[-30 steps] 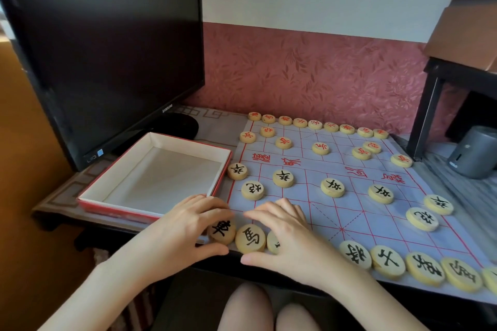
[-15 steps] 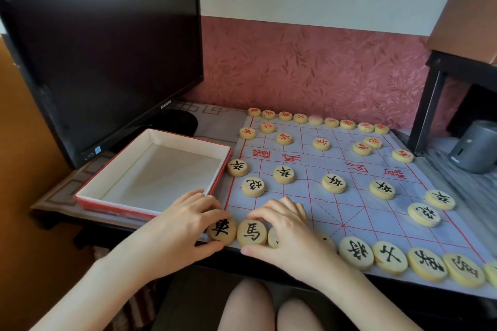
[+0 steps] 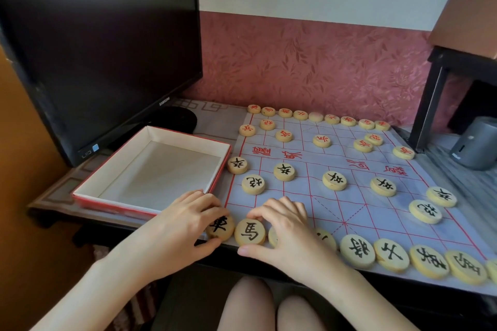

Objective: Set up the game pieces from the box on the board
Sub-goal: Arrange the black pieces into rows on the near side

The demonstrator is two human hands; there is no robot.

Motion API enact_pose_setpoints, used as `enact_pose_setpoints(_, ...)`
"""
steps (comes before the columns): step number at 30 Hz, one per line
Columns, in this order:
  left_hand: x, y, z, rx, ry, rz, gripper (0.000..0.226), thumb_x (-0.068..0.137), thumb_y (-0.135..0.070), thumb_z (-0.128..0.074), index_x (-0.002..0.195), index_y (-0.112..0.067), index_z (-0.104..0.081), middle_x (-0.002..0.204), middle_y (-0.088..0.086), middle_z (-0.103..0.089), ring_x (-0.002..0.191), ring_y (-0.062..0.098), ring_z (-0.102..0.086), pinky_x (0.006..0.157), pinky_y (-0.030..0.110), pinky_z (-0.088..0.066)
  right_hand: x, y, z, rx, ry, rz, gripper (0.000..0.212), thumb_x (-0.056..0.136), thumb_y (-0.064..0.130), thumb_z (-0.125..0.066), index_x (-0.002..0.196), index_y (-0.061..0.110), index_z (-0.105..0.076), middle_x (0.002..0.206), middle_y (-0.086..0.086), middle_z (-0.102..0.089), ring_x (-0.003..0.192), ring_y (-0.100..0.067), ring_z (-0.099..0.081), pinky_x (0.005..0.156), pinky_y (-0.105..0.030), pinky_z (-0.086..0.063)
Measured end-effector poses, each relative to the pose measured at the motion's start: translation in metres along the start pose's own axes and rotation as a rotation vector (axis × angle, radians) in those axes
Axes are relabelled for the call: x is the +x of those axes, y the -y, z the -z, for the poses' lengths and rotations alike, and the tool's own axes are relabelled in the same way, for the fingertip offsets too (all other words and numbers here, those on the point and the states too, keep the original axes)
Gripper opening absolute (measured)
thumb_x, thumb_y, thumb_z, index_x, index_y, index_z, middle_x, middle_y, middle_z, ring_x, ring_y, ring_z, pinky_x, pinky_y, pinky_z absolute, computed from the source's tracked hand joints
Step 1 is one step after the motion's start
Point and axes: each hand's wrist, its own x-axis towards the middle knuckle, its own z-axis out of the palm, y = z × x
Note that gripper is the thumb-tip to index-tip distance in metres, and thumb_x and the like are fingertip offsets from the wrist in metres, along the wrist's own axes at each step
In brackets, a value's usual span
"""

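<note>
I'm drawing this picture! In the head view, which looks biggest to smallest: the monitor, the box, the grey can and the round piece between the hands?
1. monitor
2. box
3. grey can, far off and cut by the edge
4. round piece, near the camera

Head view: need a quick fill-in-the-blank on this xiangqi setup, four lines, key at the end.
1. The open box lies to the ____ of the xiangqi board.
2. The far-row pieces carry ____ characters.
3. The left hand pinches the chariot piece at the board's near-left ____.
4. The horse piece, between the chariot piece and the right hand, bears a ____ character.
Missing words: left; red; corner; black.
</note>
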Motion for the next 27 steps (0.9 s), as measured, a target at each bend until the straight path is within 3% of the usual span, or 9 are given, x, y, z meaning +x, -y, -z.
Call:
enact_pose_setpoints(4,-0.001,0.000,-0.002,-0.040,-0.006,0.012,0.047,0.076,-0.056,-0.036,0.107,-0.034,-0.062,0.098,-0.019,-0.061,0.090,-0.002,-0.058,0.099,0.022,-0.026,0.000,-0.001,0.000,-0.001,0.001,0.004,0.060,0.069,0.068,-0.048,0.116,0.031,-0.051,0.107,0.018,-0.044,0.096,0.000,-0.024,0.090,-0.013,-0.023)
enact_pose_setpoints(10,-0.002,0.002,-0.004,-0.128,0.049,0.048,0.047,0.078,-0.058,-0.038,0.112,-0.034,-0.060,0.102,-0.019,-0.057,0.092,-0.003,-0.056,0.082,0.009,-0.043,0.000,-0.001,-0.001,-0.005,0.003,0.002,0.059,0.070,0.067,-0.049,0.117,0.031,-0.051,0.106,0.019,-0.042,0.097,0.000,-0.025,0.091,-0.013,-0.021)
enact_pose_setpoints(14,-0.002,0.002,-0.003,-0.107,0.049,0.045,0.049,0.077,-0.059,-0.036,0.112,-0.034,-0.059,0.103,-0.020,-0.057,0.093,-0.004,-0.055,0.082,0.007,-0.041,-0.001,-0.002,-0.001,-0.006,-0.004,-0.002,0.055,0.075,0.064,-0.055,0.119,0.031,-0.050,0.110,0.016,-0.044,0.096,0.001,-0.023,0.092,-0.013,-0.019)
enact_pose_setpoints(19,-0.003,0.001,-0.003,-0.172,0.040,0.065,0.066,0.074,-0.070,-0.033,0.126,-0.034,-0.050,0.118,-0.019,-0.050,0.107,-0.005,-0.045,0.091,0.007,-0.031,-0.006,-0.004,0.005,-0.011,0.020,-0.001,0.071,0.069,0.072,-0.047,0.128,0.034,-0.045,0.115,0.020,-0.043,0.101,0.002,-0.021,0.089,-0.021,-0.020)
enact_pose_setpoints(21,-0.002,-0.001,-0.002,-0.219,0.013,0.067,0.071,0.071,-0.075,-0.028,0.129,-0.038,-0.045,0.120,-0.022,-0.044,0.108,-0.010,-0.037,0.092,0.007,-0.028,-0.013,-0.008,0.018,0.013,0.025,-0.042,0.063,0.075,0.063,-0.057,0.131,0.038,-0.042,0.115,0.023,-0.039,0.103,0.003,-0.019,0.090,-0.020,-0.020)
enact_pose_setpoints(24,0.007,-0.014,0.002,-0.275,-0.023,0.051,0.062,0.074,-0.070,-0.031,0.125,-0.039,-0.050,0.118,-0.022,-0.046,0.110,-0.007,-0.041,0.095,0.014,-0.037,-0.030,-0.022,0.041,0.104,0.039,-0.123,0.052,0.078,0.052,-0.064,0.126,0.044,-0.045,0.115,0.028,-0.037,0.118,0.001,-0.027,0.096,-0.018,-0.023)
enact_pose_setpoints(27,0.021,-0.039,0.002,-0.372,-0.039,0.025,0.056,0.075,-0.064,-0.035,0.121,-0.038,-0.053,0.118,-0.022,-0.050,0.111,-0.004,-0.044,0.098,0.019,-0.039,-0.048,-0.037,0.054,0.123,0.024,-0.182,0.045,0.076,0.050,-0.067,0.117,0.046,-0.050,0.113,0.032,-0.039,0.119,0.004,-0.030,0.096,-0.013,-0.025)
